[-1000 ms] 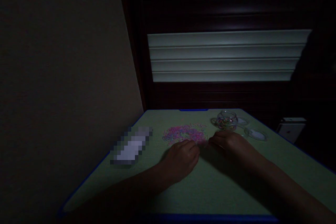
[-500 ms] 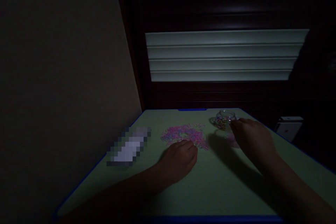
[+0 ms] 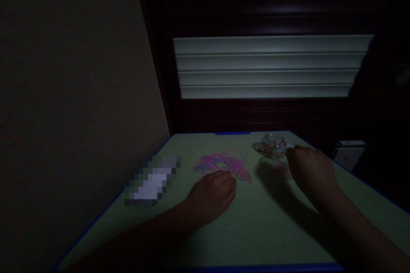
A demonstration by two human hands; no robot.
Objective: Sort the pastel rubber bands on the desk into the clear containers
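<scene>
A pile of small thin loops (image 3: 235, 166), mostly pink and purple, lies spread on the table. My left hand (image 3: 214, 194) rests curled at the pile's near edge; its fingertips are hidden beneath it. My right hand (image 3: 309, 168) is raised just right of a small round glass jar (image 3: 273, 146), fingers pinched together. Whatever they hold, if anything, is too dark and small to make out. Multicoloured pieces lie inside the open jar. A pinkish patch (image 3: 282, 171) shows on the table below the right hand, partly covered by it.
A pale green table (image 3: 243, 230) with blue edging fills the lower view. A blurred flat pale object (image 3: 153, 181) lies at its left side, near the wall (image 3: 80, 72). White boxes (image 3: 349, 155) stand beyond the right edge. Dark slatted panels (image 3: 256, 115) rise behind.
My right hand has shifted slightly right, away from the jar's mouth, still pinched. My left hand stays curled by the pile. The whole view has moved a little.
</scene>
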